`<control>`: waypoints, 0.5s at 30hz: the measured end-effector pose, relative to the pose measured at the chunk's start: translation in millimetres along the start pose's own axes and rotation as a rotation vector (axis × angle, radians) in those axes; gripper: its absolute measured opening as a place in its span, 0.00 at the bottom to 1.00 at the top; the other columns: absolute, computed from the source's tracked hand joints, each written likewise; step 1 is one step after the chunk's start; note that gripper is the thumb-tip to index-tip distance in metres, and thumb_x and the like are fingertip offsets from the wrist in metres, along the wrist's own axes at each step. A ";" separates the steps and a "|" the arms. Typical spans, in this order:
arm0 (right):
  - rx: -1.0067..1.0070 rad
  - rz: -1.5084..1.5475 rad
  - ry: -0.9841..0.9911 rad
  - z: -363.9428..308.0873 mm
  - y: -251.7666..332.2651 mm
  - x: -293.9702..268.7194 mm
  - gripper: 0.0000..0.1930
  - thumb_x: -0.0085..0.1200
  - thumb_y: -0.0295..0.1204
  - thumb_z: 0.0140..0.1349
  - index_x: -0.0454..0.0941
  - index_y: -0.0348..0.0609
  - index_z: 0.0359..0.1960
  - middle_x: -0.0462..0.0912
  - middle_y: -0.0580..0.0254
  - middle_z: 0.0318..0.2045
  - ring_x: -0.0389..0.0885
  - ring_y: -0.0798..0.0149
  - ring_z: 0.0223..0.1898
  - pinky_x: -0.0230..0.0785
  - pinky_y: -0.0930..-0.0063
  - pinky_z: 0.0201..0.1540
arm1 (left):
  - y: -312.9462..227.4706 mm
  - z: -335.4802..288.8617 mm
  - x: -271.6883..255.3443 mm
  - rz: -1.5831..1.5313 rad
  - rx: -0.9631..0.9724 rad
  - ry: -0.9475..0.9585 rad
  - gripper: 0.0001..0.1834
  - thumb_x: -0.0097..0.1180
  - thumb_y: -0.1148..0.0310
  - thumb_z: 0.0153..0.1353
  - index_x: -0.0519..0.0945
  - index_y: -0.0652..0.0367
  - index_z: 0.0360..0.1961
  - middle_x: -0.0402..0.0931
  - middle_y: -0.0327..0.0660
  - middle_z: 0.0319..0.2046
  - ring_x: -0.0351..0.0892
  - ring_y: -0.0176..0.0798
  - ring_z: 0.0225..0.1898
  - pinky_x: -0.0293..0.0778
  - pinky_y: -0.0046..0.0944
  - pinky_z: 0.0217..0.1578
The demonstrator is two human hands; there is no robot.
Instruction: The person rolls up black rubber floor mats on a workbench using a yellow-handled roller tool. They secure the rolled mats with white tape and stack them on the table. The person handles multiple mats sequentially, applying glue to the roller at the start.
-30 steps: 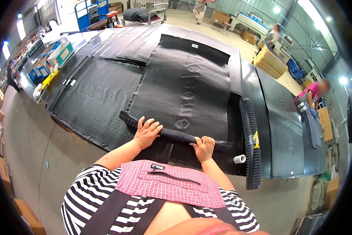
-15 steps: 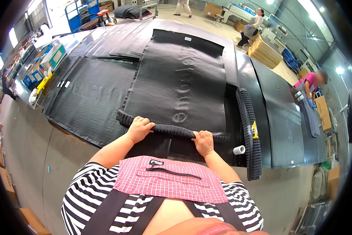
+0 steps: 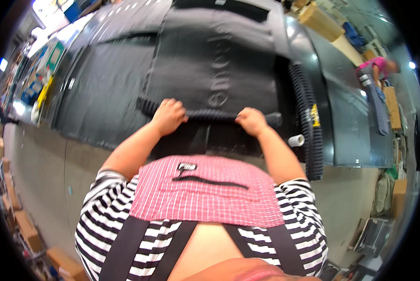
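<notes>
Gripping the rolled near end of a black mat, 2 bare hands press side by side on the dark table, well apart from each other. The left hand is curled nearly closed over the roll, knuckles up, with a short length of it showing beyond on the left. The right hand is likewise bent closed on it, close to its right end, which pokes out past the knuckles. How the fingertips sit underneath is hidden. Between the 2 hands the roll runs almost straight across, and the rest of the mat lies flat away from the person, with raised lettering down its middle.

To the left lies another dark mat, flat, with a small white label. To the right, a long ribbed black bundle with a yellow label stretches past the table's near edge. A small white roll sits just beside it, nearer the right hand.

Farther left are a yellow object and a teal-and-white box. At the far right, 1 co-worker in a pink top leans toward a long grey piece.
</notes>
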State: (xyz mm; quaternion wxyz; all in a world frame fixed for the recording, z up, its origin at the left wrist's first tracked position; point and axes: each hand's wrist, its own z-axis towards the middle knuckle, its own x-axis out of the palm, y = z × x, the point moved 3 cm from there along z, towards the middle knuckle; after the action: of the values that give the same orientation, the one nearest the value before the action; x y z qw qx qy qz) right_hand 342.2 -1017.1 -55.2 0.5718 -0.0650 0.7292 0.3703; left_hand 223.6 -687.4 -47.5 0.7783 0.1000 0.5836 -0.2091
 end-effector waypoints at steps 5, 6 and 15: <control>0.254 0.275 0.172 27.0 -31.9 -0.9 0.22 0.72 0.38 0.60 0.83 0.40 0.52 0.87 0.55 0.37 0.85 0.58 0.42 0.77 0.65 0.49 | 18.2 35.3 -2.1 -0.272 -0.411 0.355 0.20 0.56 0.53 0.70 0.87 0.60 0.34 0.85 0.48 0.43 0.82 0.56 0.51 0.75 0.52 0.53; 0.286 0.292 0.158 30.5 -40.1 1.9 0.21 0.74 0.38 0.59 0.81 0.39 0.47 0.85 0.56 0.34 0.84 0.58 0.40 0.76 0.65 0.48 | 21.1 45.3 -3.6 -0.273 -0.457 0.430 0.21 0.56 0.51 0.70 0.87 0.59 0.36 0.85 0.48 0.44 0.82 0.56 0.51 0.76 0.52 0.53; 0.251 -0.030 0.121 40.3 -14.4 -7.5 0.19 0.72 0.44 0.60 0.80 0.40 0.32 0.84 0.52 0.37 0.82 0.49 0.42 0.74 0.57 0.48 | 45.5 79.8 6.9 -0.235 -0.556 0.703 0.23 0.62 0.45 0.66 0.84 0.55 0.46 0.86 0.47 0.46 0.84 0.52 0.52 0.76 0.51 0.53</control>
State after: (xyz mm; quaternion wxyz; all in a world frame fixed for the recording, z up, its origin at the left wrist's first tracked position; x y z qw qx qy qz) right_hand 383.8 -1005.1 -58.2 0.5360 -0.0261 0.8018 0.2630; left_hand 314.5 -680.2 -34.2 0.5014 -0.1147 0.8534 -0.0850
